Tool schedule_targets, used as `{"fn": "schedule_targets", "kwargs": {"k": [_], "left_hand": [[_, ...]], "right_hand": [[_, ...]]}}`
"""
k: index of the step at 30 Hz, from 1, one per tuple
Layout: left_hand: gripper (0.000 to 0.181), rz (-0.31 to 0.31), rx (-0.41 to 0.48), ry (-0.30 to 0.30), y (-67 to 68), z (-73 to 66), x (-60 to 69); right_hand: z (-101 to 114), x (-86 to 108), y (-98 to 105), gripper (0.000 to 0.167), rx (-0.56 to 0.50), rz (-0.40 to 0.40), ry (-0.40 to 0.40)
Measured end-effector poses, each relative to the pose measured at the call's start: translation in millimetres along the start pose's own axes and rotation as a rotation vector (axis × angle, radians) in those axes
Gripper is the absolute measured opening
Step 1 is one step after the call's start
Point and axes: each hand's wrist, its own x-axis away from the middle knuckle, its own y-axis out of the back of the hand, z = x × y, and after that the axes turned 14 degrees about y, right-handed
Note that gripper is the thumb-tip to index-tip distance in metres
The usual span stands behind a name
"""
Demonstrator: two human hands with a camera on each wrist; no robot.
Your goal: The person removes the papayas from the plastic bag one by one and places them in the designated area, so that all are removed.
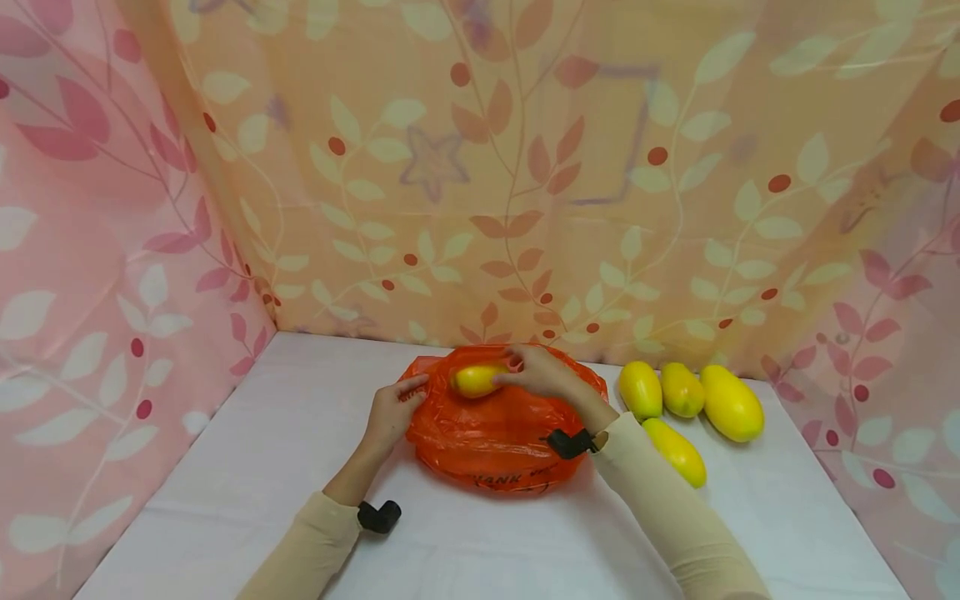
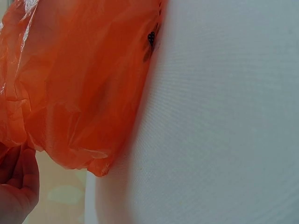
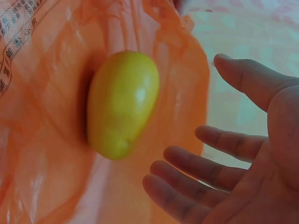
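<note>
An orange-red plastic bag (image 1: 480, 442) with dark printing lies on the white table, its mouth spread. A yellow mango (image 1: 476, 381) is at the bag's mouth; in the right wrist view the same mango (image 3: 124, 105) appears against the orange plastic. My right hand (image 1: 538, 372) is beside it, fingers spread and apart from the fruit, as the right wrist view of the hand (image 3: 229, 172) shows. With curled fingers my left hand (image 1: 390, 412) grips the bag's left edge; in the left wrist view that hand (image 2: 18, 182) pinches the plastic (image 2: 79, 88).
Several more yellow mangoes lie in a group right of the bag, among them a large one (image 1: 732, 403) and one nearer the front (image 1: 677, 452), close to my right sleeve. Leaf-patterned cloth (image 1: 517, 208) hangs behind the white table (image 1: 247, 467) and at both sides.
</note>
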Motion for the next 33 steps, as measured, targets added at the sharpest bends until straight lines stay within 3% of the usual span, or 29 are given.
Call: {"fn": "schedule_targets", "kwargs": {"k": [5, 12, 25, 33], "left_hand": [[0.034, 0.003, 0.006, 0.007, -0.3, -1.1, 0.3], [0.034, 0.001, -0.005, 0.017, -0.3, -0.5, -1.3], [0.034, 0.007, -0.010, 0.014, 0.9, -2.0, -1.4], [0.034, 0.007, -0.016, 0.008, 2.7, -3.0, -1.2]], "right_hand": [[0.3, -8.3, -12.7, 0.062, -0.008, 0.030, -0.013], [4.6, -17.1, -25.5, 0.070, 0.032, 0.006, -0.060], [2.5, -33.1, -42.3, 0.060, 0.051, 0.011, 0.012], [2.6, -35.8, -44.7, 0.068, 0.240, 0.052, -0.009]]}}
